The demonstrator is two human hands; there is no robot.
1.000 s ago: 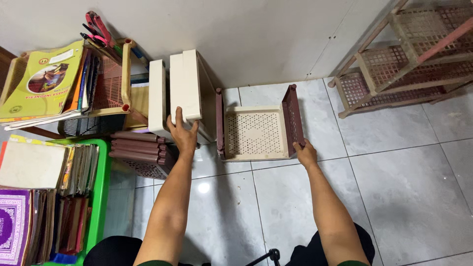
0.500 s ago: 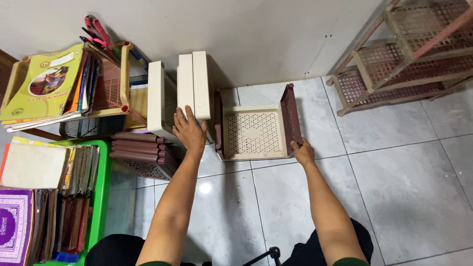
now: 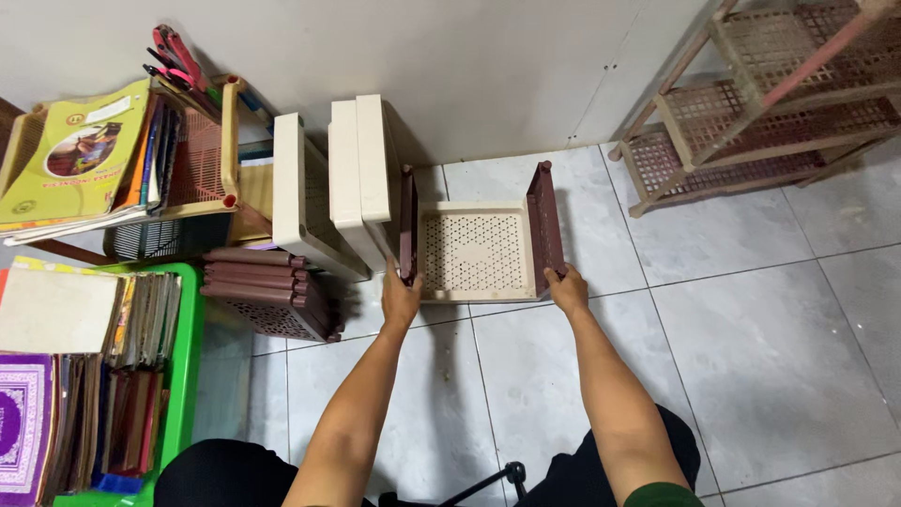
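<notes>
Head view, left hand (image 3: 401,299) and right hand (image 3: 567,286) closed on empty perforated shelf tray (image 3: 474,252) sides

tray (image 3: 474,252): beige perforated base, maroon side rails. cream panels (image 3: 361,169) at 11 o'clock, green bin (image 3: 190,357) at 9. floor tiles (image 3: 751,310) pale grey.

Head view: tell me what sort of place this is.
Probably a room in a home, in a storage corner. Grey floor tiles meet a plain wall, books are stacked in plastic racks, and both hands grip a beige shelf tray with brown side panels.
</notes>
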